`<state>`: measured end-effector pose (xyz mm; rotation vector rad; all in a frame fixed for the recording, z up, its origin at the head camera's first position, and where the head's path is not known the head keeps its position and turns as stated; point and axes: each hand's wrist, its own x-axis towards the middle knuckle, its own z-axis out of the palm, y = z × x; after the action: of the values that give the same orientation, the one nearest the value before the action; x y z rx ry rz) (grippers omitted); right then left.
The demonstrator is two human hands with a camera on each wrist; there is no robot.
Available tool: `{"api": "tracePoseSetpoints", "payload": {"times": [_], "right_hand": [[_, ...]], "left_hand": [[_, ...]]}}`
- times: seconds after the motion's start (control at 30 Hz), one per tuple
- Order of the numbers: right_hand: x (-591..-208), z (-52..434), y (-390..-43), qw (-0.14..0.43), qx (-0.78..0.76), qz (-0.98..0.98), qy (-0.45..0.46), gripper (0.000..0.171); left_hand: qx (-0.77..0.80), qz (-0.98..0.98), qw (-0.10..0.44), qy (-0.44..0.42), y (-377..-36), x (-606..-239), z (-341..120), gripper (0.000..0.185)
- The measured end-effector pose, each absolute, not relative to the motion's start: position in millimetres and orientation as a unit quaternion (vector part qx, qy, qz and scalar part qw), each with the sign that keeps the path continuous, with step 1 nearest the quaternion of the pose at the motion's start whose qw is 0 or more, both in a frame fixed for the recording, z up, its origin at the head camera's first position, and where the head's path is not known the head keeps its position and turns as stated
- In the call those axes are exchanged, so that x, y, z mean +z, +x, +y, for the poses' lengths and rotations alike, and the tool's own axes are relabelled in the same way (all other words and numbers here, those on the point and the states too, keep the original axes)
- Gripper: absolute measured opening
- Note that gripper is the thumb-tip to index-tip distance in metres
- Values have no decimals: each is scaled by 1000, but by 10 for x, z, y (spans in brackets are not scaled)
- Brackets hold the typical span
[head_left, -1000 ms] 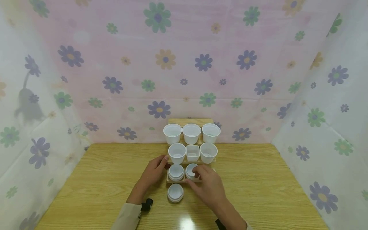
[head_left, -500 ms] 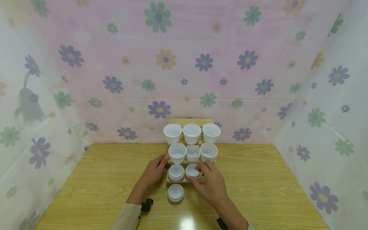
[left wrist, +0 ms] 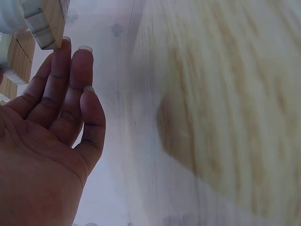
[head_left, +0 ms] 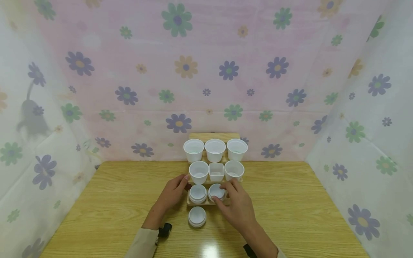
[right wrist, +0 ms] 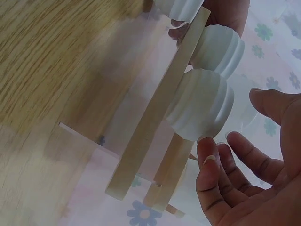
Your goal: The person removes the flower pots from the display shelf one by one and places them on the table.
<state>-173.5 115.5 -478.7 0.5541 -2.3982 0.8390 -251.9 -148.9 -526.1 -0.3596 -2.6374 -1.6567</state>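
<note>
A stepped wooden rack (head_left: 213,136) stands at the table's far middle with white cups on it. On its lowest step sit two shallow white cups, one on the left (head_left: 198,193) and one on the right (head_left: 216,191). My right hand (head_left: 222,194) lies round the right cup. In the right wrist view its fingertips (right wrist: 207,143) touch the cup's rim (right wrist: 202,106) while the thumb (right wrist: 270,103) stands just off it. My left hand (head_left: 182,181) rests with straight fingers (left wrist: 70,61) against the rack's left end (left wrist: 47,21). A third shallow cup (head_left: 197,216) sits on the table in front of the rack.
Three tall white cups (head_left: 214,149) fill the top step. The middle step carries a round cup (head_left: 198,172), a square cup (head_left: 216,171) and another round cup (head_left: 233,170). Flowered cloth walls (head_left: 206,71) close in the wooden table (head_left: 290,200) on three sides.
My right hand has slid a little to the right, off the top of the right shallow cup, so more of the cup shows. The left hand has stayed put.
</note>
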Motion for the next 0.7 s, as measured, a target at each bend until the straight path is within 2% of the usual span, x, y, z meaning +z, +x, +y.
{"api": "tracePoseSetpoints", "payload": {"times": [0.7], "right_hand": [[-4867, 1167, -1784, 265, 290, -897, 204, 50]], "left_hand": [[-525, -843, -3, -114, -2530, -5264, -1498, 45]]}}
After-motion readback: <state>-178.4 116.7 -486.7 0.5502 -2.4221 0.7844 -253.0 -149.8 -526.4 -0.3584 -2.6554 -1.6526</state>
